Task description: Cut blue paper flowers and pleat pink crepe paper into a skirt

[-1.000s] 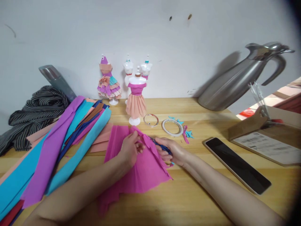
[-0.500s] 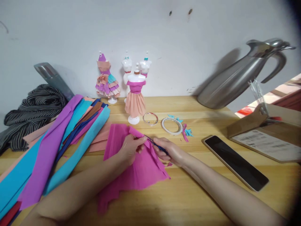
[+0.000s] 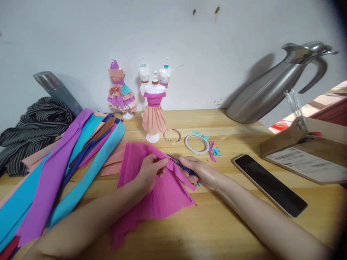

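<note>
A sheet of magenta crepe paper (image 3: 162, 198) lies across the middle of the table, its lower edge ragged. My left hand (image 3: 149, 173) pinches its upper part between thumb and fingers. My right hand (image 3: 197, 171) grips dark blue scissors (image 3: 187, 169), whose blades point left at the paper's upper edge, close to my left fingertips. A narrow strip hangs partly cut along the right side. Behind stands a small dress form (image 3: 154, 104) in a magenta top and peach pleated skirt.
Folded strips of coloured crepe paper (image 3: 51, 184) spread over the left side. Farther back are another dressed form (image 3: 120, 86), a bracelet (image 3: 172, 136) and a tape roll (image 3: 197, 144) by paper scraps. A phone (image 3: 269, 184), cardboard box (image 3: 311, 162) and steel jug (image 3: 268, 86) occupy the right.
My right hand and the scissors have shifted slightly right, away from my left hand. The cut strip now hangs farther out to the right. My left hand keeps its pinch.
</note>
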Available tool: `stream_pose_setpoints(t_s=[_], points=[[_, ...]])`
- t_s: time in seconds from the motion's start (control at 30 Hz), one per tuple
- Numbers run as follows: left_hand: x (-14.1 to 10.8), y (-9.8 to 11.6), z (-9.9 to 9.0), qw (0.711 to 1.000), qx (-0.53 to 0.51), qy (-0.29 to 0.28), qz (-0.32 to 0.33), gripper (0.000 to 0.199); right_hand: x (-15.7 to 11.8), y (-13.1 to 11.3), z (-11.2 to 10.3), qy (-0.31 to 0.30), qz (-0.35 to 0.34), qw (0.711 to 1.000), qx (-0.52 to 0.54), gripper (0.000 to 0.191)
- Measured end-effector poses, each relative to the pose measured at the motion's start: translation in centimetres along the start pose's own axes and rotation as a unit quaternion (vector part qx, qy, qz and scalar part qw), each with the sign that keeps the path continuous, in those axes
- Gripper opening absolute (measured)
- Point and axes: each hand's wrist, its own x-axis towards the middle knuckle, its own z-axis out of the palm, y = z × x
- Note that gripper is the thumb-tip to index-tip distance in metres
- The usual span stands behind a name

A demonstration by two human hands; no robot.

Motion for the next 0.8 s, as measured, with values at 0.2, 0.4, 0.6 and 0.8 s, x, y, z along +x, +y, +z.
stream_pose_setpoints(t_s=[0.2,0.4,0.6,0.8], points=[[0.1,-0.3,-0.1,1.0,-0.004,-0.006,0.016,0.019,-0.1,0.2,0.0,0.014,-0.004,1.0,0.002,0.039],[0.2,-0.6,-0.1,1.0,-0.01,-0.003,0.025,0.021,0.3,0.5,0.4,0.021,0.007,0.998,0.061,0.047],[0.3,-0.7,-0.1,1.0,-0.022,-0.004,0.02,0.022,0.3,0.8,0.8,0.036,-0.007,0.998,0.055,0.046],[0.3,-0.7,-0.1,1.0,-0.02,-0.004,0.016,0.021,0.3,0.9,0.6,0.03,0.01,0.998,0.054,0.042]])
